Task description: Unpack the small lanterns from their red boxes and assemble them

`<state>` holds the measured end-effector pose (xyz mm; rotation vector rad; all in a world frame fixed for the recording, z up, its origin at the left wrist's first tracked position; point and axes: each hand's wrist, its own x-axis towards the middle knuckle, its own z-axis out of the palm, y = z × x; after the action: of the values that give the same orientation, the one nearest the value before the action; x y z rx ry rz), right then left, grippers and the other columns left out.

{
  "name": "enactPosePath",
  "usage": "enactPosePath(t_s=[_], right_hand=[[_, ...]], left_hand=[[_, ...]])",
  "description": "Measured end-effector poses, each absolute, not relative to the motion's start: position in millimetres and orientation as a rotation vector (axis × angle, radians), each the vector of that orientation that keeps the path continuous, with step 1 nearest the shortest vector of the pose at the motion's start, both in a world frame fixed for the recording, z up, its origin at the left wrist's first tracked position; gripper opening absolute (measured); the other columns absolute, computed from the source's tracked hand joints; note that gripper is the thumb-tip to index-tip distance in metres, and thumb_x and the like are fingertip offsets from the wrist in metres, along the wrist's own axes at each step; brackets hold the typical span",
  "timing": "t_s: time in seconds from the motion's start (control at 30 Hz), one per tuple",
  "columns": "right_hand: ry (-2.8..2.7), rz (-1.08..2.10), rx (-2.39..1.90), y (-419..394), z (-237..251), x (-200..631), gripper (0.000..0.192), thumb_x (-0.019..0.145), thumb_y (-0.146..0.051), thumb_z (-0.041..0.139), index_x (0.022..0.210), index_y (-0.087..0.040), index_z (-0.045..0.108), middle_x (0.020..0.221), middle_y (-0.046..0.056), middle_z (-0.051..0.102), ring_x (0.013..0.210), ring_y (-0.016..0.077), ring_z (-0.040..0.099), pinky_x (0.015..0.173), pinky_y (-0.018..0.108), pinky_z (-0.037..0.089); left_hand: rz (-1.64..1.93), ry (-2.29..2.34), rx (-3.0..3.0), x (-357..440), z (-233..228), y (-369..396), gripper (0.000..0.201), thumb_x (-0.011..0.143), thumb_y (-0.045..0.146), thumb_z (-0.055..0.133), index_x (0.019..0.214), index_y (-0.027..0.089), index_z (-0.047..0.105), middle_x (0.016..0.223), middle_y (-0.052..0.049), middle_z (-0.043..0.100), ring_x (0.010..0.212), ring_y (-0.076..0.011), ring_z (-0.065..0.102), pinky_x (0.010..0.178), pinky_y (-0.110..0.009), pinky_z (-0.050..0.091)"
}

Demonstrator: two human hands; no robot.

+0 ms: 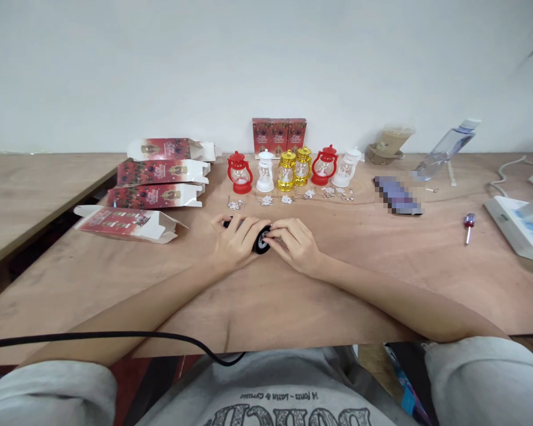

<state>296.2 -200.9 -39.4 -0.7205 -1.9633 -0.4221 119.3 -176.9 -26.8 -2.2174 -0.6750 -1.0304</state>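
Observation:
My left hand [236, 241] is wrapped around a small black lantern [262, 239] lying on its side on the wooden table [382, 272]. My right hand [295, 242] pinches at the lantern's round base, fingertips touching it. Behind my hands stands a row of small lanterns: a red one [239, 173], a white one [265, 171], two gold ones [287, 171], another red one [324, 165] and a tilted white one [345, 168]. Several small silver parts [266, 201] lie in front of them.
Several open red cartons [157, 174] lie at the left, and three upright red boxes [279, 136] stand by the wall. A small red-handled screwdriver [469, 226], a water bottle [446, 148] and a white device [522, 225] are at the right. A black cable [115, 337] crosses near me.

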Motion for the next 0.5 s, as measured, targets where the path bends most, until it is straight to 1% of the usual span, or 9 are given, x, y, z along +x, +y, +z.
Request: enactPosePath(t_s=[0.17,0.3,0.5], right_hand=[[-2.007,-0.357,-0.73,-199.5,-39.4,296.1,0.008,0.09,-0.019,0.051,0.089,-0.016,0.058,0.088,0.009,0.065,0.081,0.0151,0.062,0.073,0.027,0.053],[-2.009,-0.359,-0.698,-199.3,-39.0,296.2,0.007,0.09,-0.017,0.051,0.092,-0.014,0.057,0.088,0.01,0.063,0.082,0.0151,0.063,0.073,0.026,0.054],[-2.01,-0.351,-0.678,-199.1,-38.4,296.4,0.007,0.089,-0.017,0.052,0.093,-0.013,0.055,0.089,0.011,0.062,0.082,0.0149,0.062,0.072,0.025,0.055]], left_hand=[[-1.027,-0.694,-2.236,118.9,-26.5,-176.2,0.022,0.087,0.028,0.054,0.103,0.015,0.06,0.084,-0.004,0.071,0.074,-0.0183,0.058,0.075,-0.037,0.025],[-1.019,-0.705,-2.268,118.0,-27.3,-175.7,0.024,0.087,0.031,0.054,0.104,0.015,0.06,0.085,-0.005,0.071,0.076,-0.019,0.059,0.075,-0.037,0.024],[-1.03,-0.692,-2.243,118.3,-25.2,-176.5,0.023,0.087,0.03,0.054,0.102,0.015,0.059,0.083,-0.004,0.071,0.072,-0.0182,0.059,0.073,-0.037,0.023]])
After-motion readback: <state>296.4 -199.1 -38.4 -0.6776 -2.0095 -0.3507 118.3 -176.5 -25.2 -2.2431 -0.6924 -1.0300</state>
